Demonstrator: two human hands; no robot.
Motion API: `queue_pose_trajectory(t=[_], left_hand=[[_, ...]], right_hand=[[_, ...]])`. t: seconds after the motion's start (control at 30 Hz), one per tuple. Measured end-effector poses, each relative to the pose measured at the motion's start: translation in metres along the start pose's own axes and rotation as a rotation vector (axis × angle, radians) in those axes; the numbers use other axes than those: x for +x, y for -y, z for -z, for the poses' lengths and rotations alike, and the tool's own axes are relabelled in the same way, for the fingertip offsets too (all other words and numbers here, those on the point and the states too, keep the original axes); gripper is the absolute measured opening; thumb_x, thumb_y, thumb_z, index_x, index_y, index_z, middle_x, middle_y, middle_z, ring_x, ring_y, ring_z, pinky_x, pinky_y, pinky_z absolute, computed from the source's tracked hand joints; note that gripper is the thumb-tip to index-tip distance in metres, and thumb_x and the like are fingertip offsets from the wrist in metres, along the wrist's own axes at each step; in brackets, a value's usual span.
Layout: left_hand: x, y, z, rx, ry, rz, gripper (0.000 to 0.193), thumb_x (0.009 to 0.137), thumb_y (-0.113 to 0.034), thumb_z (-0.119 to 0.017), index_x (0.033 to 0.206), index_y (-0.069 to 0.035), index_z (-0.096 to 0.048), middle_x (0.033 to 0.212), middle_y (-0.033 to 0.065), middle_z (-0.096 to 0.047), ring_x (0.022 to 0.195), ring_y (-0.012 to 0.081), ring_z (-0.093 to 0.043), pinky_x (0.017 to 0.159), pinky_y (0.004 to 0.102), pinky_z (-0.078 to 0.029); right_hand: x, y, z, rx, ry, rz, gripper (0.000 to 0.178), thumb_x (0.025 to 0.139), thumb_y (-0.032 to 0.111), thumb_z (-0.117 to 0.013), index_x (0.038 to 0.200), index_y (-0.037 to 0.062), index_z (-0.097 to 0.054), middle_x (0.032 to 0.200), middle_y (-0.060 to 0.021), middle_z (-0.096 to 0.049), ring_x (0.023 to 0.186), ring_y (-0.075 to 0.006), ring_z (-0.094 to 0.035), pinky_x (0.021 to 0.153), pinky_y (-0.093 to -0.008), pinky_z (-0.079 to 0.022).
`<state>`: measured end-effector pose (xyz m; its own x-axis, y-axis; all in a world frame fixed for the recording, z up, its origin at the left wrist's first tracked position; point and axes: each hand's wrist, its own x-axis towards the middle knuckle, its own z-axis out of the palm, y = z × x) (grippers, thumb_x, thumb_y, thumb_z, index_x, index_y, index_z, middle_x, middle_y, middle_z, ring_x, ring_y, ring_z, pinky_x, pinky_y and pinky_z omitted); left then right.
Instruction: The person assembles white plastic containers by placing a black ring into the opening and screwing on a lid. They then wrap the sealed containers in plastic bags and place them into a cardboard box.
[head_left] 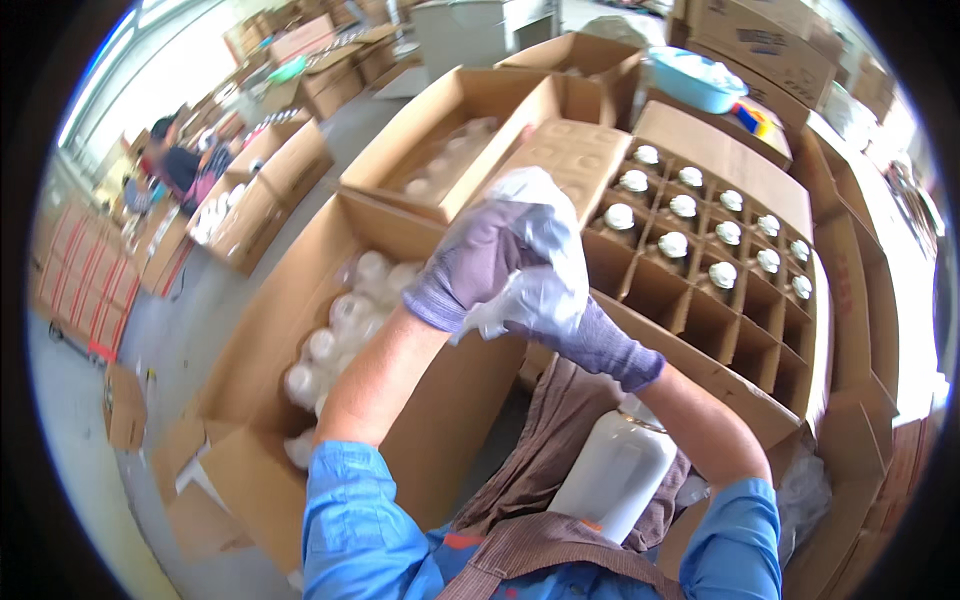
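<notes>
My left hand (pixel 468 268) and my right hand (pixel 590 335), both in grey knit gloves, meet in the middle of the view. Both are closed on a crumpled clear plastic bag (pixel 540 245), which covers most of my right fingers. A white bottle (pixel 615 475) lies in my lap on a brown apron, below my wrists. Neither hand touches it. Just behind my hands is a divided carton (pixel 720 335) with several white-capped bottles (pixel 672 243) standing in its far cells; the near cells are bare. Left of my left forearm, an open carton (pixel 290 290) holds several plastic-wrapped bottles (pixel 335 335).
A moulded cardboard insert (pixel 572 155) leans on another open carton (pixel 400 130) of wrapped bottles. A blue basin (pixel 690 80) sits on cartons at the back right. Cartons line the concrete floor at left, where another person (pixel 178 165) sits. Tall boxes stand at right.
</notes>
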<state>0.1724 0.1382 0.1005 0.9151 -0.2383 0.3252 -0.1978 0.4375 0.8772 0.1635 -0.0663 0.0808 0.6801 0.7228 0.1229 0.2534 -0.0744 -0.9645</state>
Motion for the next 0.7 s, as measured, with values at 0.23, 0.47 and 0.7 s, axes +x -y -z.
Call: queue_pose_trajectory(t=[0.23, 0.47, 0.7], left_hand=[[-0.025, 0.020, -0.028, 0.487, -0.065, -0.154, 0.087, 0.085, -0.051, -0.068, 0.147, -0.004, -0.031, 0.149, 0.0167, -0.038, 0.134, 0.0292, -0.042, 0.107, 0.0416, -0.041], [-0.007, 0.137, -0.075, 0.836, -0.168, -0.225, 0.041, 0.083, -0.011, -0.072, 0.118, 0.004, -0.060, 0.125, 0.0176, -0.058, 0.113, 0.0242, -0.057, 0.095, 0.0361, -0.048], [0.024, 0.134, -0.107, 0.287, -0.306, 0.050, 0.016, 0.088, -0.001, -0.064, 0.103, -0.001, -0.068, 0.089, -0.0008, -0.065, 0.077, 0.0042, -0.056, 0.070, 0.0223, -0.049]], right_hand=[[-0.037, -0.030, 0.124, 0.527, -0.699, -0.301, 0.024, 0.092, 0.027, -0.068, 0.090, 0.0036, -0.064, 0.079, -0.0051, -0.066, 0.067, -0.0139, -0.065, 0.062, -0.0302, -0.057], [-0.045, -0.047, 0.145, 0.973, -0.428, -0.249, 0.060, 0.094, 0.054, -0.057, 0.121, 0.0006, -0.055, 0.109, -0.0121, -0.066, 0.096, -0.0214, -0.065, 0.084, -0.0355, -0.052], [-0.091, -0.036, 0.092, -0.106, -0.459, 0.222, 0.078, 0.078, 0.020, -0.078, 0.143, 0.0024, -0.040, 0.138, -0.0124, -0.049, 0.128, -0.0206, -0.046, 0.109, -0.0349, -0.037]])
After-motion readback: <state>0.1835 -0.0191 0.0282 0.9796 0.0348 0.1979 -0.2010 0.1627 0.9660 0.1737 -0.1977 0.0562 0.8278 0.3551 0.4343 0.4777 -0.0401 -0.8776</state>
